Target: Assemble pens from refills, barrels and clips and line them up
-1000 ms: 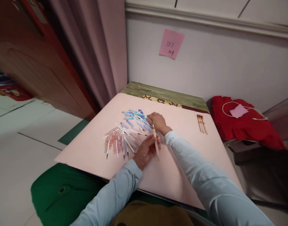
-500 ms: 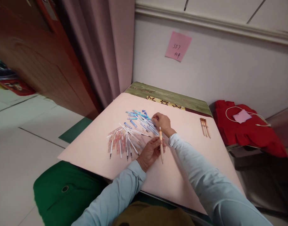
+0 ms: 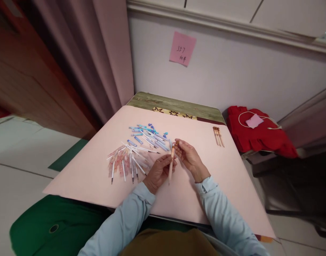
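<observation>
My left hand (image 3: 158, 173) is closed around the barrel of a light orange pen (image 3: 171, 170), held nearly upright with its tip down over the table. At the pen's upper end, my right hand (image 3: 191, 158) pinches a small brown pen topper (image 3: 176, 142), touching or almost touching the pen. Left of my hands lies a heap of pink pen barrels and white refills (image 3: 128, 161). Behind it are blue pen parts (image 3: 149, 137), with small blue toppers (image 3: 165, 134) among them. Several pens with brown toppers (image 3: 218, 136) lie side by side at the right.
A pale pink sheet (image 3: 99, 181) covers most of the table. Beyond its far edge shows green wood-grain tabletop (image 3: 144, 101). Red cloth (image 3: 258, 138) with a white cord sits on the right. A green stool (image 3: 45, 227) stands at the near left.
My right hand has come back from the blue parts to the top of the pen, a brown topper now in its fingers. My left hand still holds the pen. The view has shifted right.
</observation>
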Motion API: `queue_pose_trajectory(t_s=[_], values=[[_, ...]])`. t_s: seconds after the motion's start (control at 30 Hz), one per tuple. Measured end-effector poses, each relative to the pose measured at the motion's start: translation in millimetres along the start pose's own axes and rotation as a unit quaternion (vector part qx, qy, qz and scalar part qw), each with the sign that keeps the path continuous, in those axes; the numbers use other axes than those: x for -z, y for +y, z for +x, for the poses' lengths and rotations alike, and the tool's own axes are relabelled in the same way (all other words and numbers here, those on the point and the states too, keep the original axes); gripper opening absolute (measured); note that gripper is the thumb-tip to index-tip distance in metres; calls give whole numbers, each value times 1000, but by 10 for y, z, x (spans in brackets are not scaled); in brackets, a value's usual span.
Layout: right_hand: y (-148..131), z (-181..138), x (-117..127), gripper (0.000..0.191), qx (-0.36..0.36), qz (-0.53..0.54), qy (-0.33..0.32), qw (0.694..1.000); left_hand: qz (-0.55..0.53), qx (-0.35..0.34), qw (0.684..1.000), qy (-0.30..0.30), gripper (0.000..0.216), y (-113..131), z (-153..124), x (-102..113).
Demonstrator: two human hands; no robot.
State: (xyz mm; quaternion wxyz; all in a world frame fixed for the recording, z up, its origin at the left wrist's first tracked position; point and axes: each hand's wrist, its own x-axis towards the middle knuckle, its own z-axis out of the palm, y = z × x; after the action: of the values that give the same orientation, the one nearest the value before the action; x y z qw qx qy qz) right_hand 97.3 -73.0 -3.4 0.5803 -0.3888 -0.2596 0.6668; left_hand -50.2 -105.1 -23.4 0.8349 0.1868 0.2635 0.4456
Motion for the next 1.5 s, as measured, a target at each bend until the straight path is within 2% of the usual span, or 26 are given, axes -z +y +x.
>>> queue_pose_trajectory(t_s=[0.2,0.63,0.83,1.17,1.5], values=[[15,-51,59,29,5,41,6,999,31,22,999,3,29,11,-20,-20],[-55,-137,78,33,13,22,18,1000,77,29,997,2,28,-12,-21,-37],[-55,-146,73,33,22,23,23,999,92,41,995,20,29,-8,-47,-59],[-96,-187,38,35,10,8,9,1000,82,37,996,1,26,-21,-41,-35],[-101,-238,25,28,1,2,-40,999,89,38,995,-5,25,-12,-75,-57]])
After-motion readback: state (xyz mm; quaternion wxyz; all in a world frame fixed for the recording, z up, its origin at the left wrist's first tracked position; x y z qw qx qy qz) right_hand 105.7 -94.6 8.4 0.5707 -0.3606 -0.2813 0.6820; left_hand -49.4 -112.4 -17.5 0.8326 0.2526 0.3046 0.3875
